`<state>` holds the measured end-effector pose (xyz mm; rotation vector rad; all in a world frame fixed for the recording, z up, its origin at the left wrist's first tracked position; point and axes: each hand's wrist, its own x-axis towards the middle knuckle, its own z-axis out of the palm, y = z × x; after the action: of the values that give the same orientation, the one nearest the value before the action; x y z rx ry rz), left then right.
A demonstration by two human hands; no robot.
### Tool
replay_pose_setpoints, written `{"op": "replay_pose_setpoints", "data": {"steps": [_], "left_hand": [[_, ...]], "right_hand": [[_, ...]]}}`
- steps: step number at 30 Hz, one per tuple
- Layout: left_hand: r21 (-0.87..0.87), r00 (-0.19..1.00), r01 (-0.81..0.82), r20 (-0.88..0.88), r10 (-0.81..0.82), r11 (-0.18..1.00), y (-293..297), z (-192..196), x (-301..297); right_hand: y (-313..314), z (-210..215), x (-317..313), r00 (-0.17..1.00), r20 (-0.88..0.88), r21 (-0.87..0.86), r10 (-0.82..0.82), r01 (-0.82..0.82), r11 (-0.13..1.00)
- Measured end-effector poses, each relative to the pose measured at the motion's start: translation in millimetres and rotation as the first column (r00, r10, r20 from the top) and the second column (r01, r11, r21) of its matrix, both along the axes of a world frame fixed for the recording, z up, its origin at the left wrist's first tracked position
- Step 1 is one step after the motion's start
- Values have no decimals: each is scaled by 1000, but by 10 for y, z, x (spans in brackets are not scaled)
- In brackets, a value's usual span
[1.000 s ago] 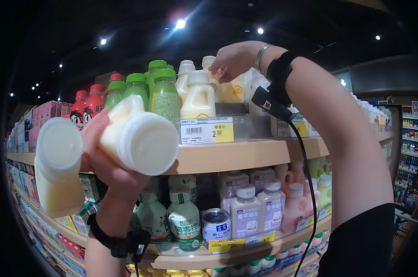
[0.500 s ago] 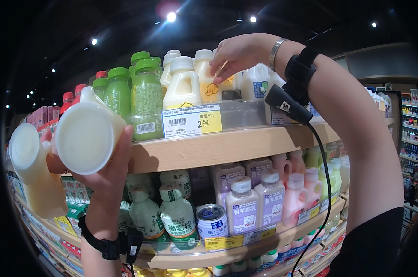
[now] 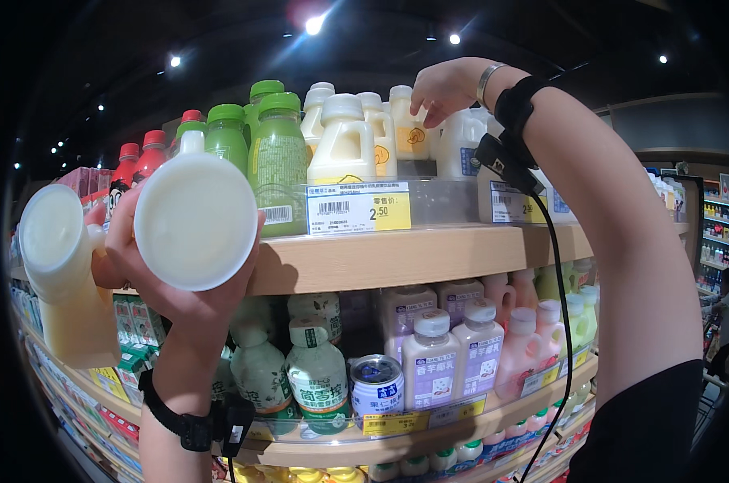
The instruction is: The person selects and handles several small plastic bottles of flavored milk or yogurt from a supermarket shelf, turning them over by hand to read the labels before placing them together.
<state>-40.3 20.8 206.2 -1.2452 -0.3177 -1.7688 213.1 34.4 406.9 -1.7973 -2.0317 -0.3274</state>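
My left hand is closed around handled plastic bottles of pale yellow milk drink. One milk bottle has its round base toward me. A second milk bottle is at the far left, above another pale bottle; how the fingers grip each is partly hidden. My right hand reaches over the top shelf with fingers bent and slightly apart, and no object shows between them. Just left of its fingertips stands a white-capped milk bottle. A similar front bottle stands by the shelf lip.
Green bottles and red-capped bottles line the top shelf at left. Underneath are a drink can, purple-labelled bottles and pink bottles. A black cable hangs from my right wrist. A person stands far right.
The view has shifted, so the shelves sit further right. My right hand has moved right along the bottles, uncovering one. My left hand still holds its bottles, now further right in the picture.
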Motion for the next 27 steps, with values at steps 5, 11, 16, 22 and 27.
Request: {"op": "replay_pose_setpoints", "data": {"steps": [5,11,16,22,27], "left_hand": [[14,1000,8,-28,-7,1000,-68,14,28],[-36,999,24,-45,-26,999,-67,12,21],[-51,998,56,-20,-57,997,-60,12,40],[-24,1000,-15,-18,15,1000,-81,8,53],[-25,999,10,-31,-10,1000,-81,-38,75]], "right_hand": [[148,71,91,970,-245,-63,5,-21,998],[12,78,168,869,-446,12,213,-232,973],[-122,26,224,823,-524,-46,220,-286,957],[-278,-119,211,862,-439,-78,253,-317,945],[-352,-187,203,881,-412,-102,234,-300,948]]}}
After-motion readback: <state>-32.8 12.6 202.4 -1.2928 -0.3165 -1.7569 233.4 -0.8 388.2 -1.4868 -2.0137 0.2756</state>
